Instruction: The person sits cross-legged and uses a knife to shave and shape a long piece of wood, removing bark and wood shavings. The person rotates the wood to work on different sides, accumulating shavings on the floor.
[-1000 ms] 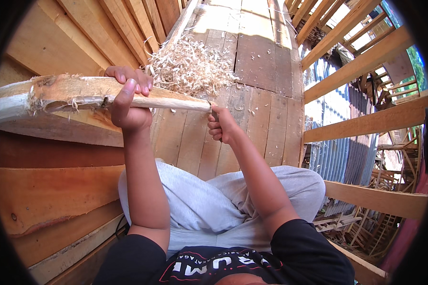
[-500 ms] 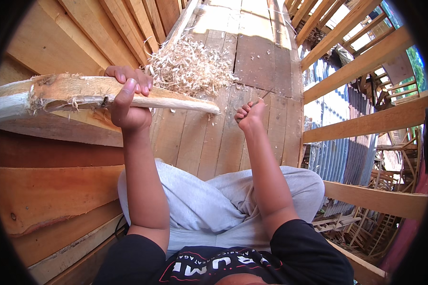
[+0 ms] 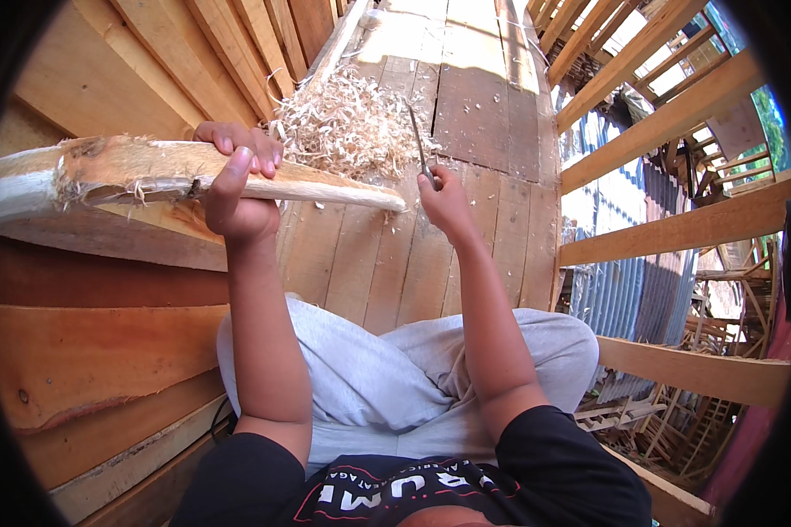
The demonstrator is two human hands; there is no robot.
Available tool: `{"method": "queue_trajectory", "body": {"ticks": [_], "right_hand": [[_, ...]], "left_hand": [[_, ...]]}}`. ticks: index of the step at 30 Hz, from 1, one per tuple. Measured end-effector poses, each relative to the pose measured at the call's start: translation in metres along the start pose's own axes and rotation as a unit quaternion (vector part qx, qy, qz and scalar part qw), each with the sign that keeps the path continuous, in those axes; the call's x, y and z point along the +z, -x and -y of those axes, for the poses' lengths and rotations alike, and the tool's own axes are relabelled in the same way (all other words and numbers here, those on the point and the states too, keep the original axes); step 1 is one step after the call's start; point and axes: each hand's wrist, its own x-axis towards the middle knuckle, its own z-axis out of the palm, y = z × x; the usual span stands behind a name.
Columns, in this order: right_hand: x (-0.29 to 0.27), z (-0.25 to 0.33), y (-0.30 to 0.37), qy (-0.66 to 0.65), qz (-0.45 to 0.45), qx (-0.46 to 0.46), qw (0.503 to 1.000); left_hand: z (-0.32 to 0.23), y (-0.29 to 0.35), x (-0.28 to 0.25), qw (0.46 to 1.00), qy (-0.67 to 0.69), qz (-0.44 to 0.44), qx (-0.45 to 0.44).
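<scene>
A long piece of pale wood, rough with torn fibres and bark-coloured patches, reaches in from the left and tapers to a rounded tip. My left hand grips it near its middle, thumb on the near side and fingers over the far side. To the right of the tip, apart from it, my right hand is closed round the handle of a knife. Its thin, dark blade points up and away from me, over the edge of the shavings. Most of the handle is hidden in my fist.
Curly wood shavings lie heaped on the plank floor beyond the wood. Stacked boards stand along the left. A wooden railing runs down the right, with corrugated metal sheets below it.
My right hand has shifted slightly left toward the wood's tip. The knife blade has swung from pointing right to pointing up and away. My left hand and the wood have stayed put.
</scene>
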Motion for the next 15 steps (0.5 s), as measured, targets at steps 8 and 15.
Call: {"method": "queue_trajectory", "body": {"ticks": [8, 15], "right_hand": [[0.036, -0.002, 0.022, 0.157, 0.137, 0.098, 0.973], [0.023, 0.028, 0.038, 0.073, 0.222, 0.127, 0.964]], "left_hand": [[0.005, 0.002, 0.012, 0.994, -0.035, -0.007, 0.099], [-0.011, 0.003, 0.009, 0.996, -0.087, 0.005, 0.001]]}}
